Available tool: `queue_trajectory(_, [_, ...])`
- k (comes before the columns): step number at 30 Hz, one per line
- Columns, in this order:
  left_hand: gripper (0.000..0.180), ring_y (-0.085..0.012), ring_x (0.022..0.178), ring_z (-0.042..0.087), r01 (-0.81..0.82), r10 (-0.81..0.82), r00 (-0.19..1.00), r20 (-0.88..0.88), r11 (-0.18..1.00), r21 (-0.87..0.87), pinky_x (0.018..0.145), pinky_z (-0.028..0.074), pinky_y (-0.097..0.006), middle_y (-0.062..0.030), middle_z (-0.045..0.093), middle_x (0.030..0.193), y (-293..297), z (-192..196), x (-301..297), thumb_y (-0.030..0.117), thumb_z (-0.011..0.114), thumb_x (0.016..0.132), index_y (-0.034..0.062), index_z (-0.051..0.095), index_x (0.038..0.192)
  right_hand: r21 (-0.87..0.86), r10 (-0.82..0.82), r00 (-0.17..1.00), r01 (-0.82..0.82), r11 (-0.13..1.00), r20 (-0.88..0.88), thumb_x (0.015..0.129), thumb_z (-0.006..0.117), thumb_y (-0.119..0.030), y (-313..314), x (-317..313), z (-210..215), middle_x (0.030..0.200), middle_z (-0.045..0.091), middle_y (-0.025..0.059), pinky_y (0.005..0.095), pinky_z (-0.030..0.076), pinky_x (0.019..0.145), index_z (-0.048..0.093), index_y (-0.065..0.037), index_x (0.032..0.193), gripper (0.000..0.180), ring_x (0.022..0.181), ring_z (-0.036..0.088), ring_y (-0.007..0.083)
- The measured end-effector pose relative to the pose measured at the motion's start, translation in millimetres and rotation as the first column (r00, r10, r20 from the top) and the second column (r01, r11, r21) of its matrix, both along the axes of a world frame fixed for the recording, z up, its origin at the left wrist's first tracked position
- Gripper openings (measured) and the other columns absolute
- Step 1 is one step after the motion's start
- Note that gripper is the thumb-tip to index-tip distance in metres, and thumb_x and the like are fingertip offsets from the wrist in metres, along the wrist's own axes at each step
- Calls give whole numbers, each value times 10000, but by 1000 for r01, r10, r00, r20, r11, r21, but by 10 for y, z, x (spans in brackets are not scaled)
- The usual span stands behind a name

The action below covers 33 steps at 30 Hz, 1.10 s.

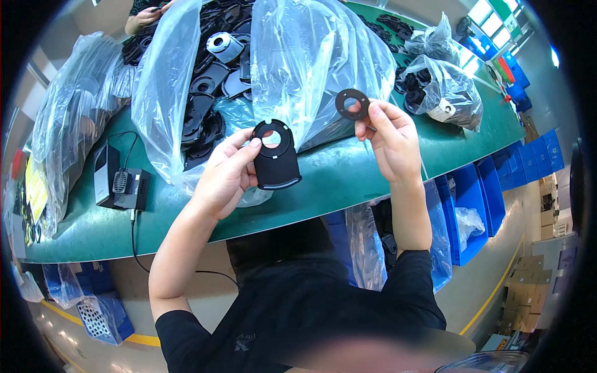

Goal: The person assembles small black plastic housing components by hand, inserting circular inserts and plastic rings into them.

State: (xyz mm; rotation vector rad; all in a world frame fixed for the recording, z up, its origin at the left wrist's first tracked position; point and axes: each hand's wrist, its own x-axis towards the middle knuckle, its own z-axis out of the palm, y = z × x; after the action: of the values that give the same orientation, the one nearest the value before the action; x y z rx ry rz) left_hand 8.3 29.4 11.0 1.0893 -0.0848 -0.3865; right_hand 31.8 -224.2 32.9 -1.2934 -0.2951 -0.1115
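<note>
My left hand (pixel 225 166) grips a black plastic housing (pixel 277 168), a flat piece with a rounded top, a round hole and a curved lower lip. Its thumb lies on the front beside the hole, and the other fingers are behind. Off to the right, my right hand (pixel 394 138) pinches a thin black ring (pixel 343 104) with a large centre hole and small holes round it. The ring and the housing are apart, both held above the green table (pixel 336 171). Behind them, an opened clear plastic bag (pixel 311 68) holds many black parts (pixel 210 79), one with a pale ring face.
A black box-shaped device (pixel 129 189) with a cable stands on the table at left. Clear bags (pixel 84 118) of parts stand at far left, and another bag (pixel 449 99) at right. Blue bins (pixel 467 205) sit beyond the right edge. Another person's hand (pixel 144 18) shows at the top left.
</note>
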Motion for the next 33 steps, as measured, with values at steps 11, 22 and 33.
queue_trajectory(11, [303, -174, 910, 630, 27, -28, 999, -17, 1000, -15, 773, 537, -320, -89, 598, 1049, 49, -10, -19, 170, 430, 936, 1, 455, 1186, -36, 118, 992, -119, 992, -33, 906, 542, -135, 326, 2, -32, 927, 653, 106, 228, 461, 612, 603, 38, 1023, 218, 679, 563, 93])
queue_trajectory(22, [304, -171, 895, 631, 28, -33, 998, -47, 995, -96, 778, 538, -328, -97, 606, 1020, 63, -88, 8, 186, 403, 952, 1, 462, 1186, -570, 216, 590, 519, 638, 778, 745, 643, -7, 726, -90, -85, 847, 614, 112, 304, 485, 627, 615, 22, 912, 172, 708, 603, 222])
queue_trajectory(33, [277, -58, 716, 592, 28, -30, 999, -16, 997, -71, 601, 479, -179, -24, 618, 897, 22, -7, -54, 192, 493, 927, 26, 499, 1149, -690, 337, 611, 549, 471, 716, 704, 693, -109, 769, -206, -111, 958, 581, 82, 315, 482, 629, 627, -4, 907, 238, 725, 569, 213])
